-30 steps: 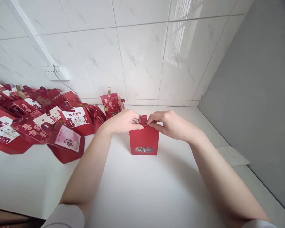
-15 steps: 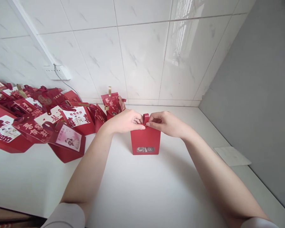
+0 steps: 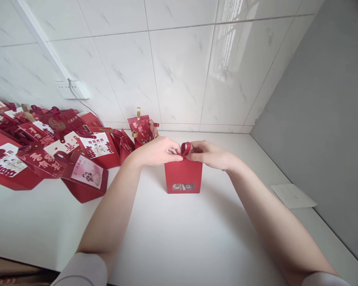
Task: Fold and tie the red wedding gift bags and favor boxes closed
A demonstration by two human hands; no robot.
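A red gift box (image 3: 183,173) stands upright on the white table, with a small clear window low on its front. A looped red ribbon (image 3: 185,148) rises from the middle of its top edge. My left hand (image 3: 164,151) pinches the box's top edge just left of the ribbon, thumb in front. On the other side, my right hand (image 3: 209,154) has its thumb and fingers closed at the top edge beside the ribbon's base. My fingers hide most of the top edge, and what lies behind the box is out of sight.
Many red printed gift boxes (image 3: 98,147) crowd the left side of the table (image 3: 179,238). One printed box with a gold loop (image 3: 139,129) stands near the tiled wall. A white sheet (image 3: 292,196) lies at the right edge, by a grey panel (image 3: 331,99). A socket (image 3: 72,90) is on the wall.
The ribbon loop has turned, so its opening now shows. My right fingers have shifted slightly at its base. The box and my left hand have stayed nearly in place.
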